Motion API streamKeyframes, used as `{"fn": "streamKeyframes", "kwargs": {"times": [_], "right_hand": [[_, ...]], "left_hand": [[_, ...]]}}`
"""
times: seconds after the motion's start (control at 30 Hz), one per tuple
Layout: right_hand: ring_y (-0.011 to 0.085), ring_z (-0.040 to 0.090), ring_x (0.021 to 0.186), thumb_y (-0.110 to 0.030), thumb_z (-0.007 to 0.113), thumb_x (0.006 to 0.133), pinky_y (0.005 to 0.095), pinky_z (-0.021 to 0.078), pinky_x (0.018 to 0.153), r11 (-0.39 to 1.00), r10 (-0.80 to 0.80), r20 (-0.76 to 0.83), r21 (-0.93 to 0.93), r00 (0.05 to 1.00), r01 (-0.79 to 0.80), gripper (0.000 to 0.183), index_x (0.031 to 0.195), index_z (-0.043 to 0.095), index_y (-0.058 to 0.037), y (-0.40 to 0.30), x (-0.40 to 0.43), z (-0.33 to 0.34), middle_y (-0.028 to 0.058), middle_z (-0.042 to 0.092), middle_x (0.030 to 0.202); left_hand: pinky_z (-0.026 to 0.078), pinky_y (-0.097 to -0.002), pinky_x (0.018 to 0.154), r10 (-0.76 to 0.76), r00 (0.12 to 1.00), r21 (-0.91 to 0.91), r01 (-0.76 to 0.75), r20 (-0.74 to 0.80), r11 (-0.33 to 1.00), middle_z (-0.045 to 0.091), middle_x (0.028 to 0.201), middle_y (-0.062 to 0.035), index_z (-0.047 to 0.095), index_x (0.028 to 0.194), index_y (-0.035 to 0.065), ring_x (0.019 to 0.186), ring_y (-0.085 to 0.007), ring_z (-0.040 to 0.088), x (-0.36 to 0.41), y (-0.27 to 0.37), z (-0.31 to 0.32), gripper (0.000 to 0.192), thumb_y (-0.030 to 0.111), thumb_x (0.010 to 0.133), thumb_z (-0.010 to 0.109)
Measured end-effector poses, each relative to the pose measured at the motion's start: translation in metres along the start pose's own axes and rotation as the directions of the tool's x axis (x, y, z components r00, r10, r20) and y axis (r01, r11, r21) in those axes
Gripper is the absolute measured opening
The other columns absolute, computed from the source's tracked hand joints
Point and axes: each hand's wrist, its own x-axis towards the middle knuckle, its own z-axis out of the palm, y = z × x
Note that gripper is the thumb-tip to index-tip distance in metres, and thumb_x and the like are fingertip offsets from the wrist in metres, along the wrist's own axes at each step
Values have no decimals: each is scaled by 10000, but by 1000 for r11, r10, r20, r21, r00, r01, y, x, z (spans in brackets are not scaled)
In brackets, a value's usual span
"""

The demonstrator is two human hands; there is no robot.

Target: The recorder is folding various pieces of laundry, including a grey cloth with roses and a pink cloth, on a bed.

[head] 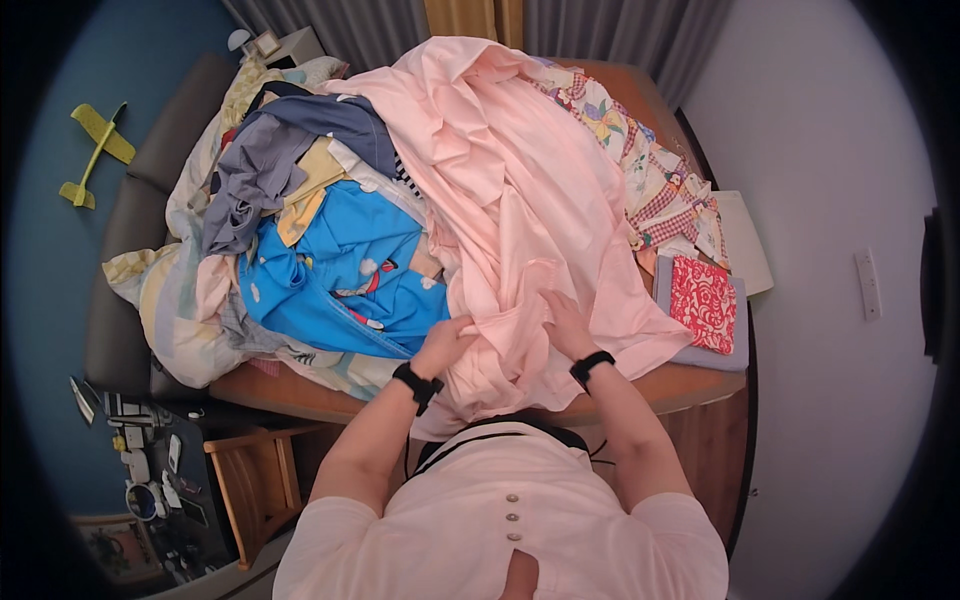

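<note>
A large pink cloth sheet (517,187) lies crumpled over the bed and hangs past its near edge. My left hand (448,343) is at the sheet's near left part, its fingertips among the folds. My right hand (566,326) rests on the same sheet a little to the right, fingers partly spread; whether it pinches any cloth is unclear. Just left of my left hand lies a blue printed cloth (337,262), with grey garments (259,165) and a yellow cloth (313,180) above it. Both wrists wear black bands.
A patterned patchwork cloth (667,187) lies at the bed's right side. Near it, a folded red-and-white cloth (703,304) sits on a folded grey one (739,330). A pale quilt (176,322) is at the left. A wooden chair (251,487) stands by a cluttered dark desk (214,540) at lower left.
</note>
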Motion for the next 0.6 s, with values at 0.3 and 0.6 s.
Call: {"fn": "streamKeyframes", "kwargs": {"times": [0.3,0.6], "right_hand": [[253,432,966,7,572,566,367,330,859,891,-326,312,-215,892,401,274,835,560,-45,-49,34,30,93,524,940],[295,535,721,-135,520,656,391,338,822,926,-189,589,-160,785,343,186,803,555,-25,-46,-37,39,137,579,738]], "left_hand": [[423,-240,649,69,987,-130,-88,-149,988,578,783,-73,559,916,-13,713,-134,539,-126,82,-41,191,-1,727,532],[404,-293,777,-53,49,-62,-202,-997,978,514,1006,-94,489,991,-28,888,-152,497,-303,152,-163,235,150,867,399]]}}
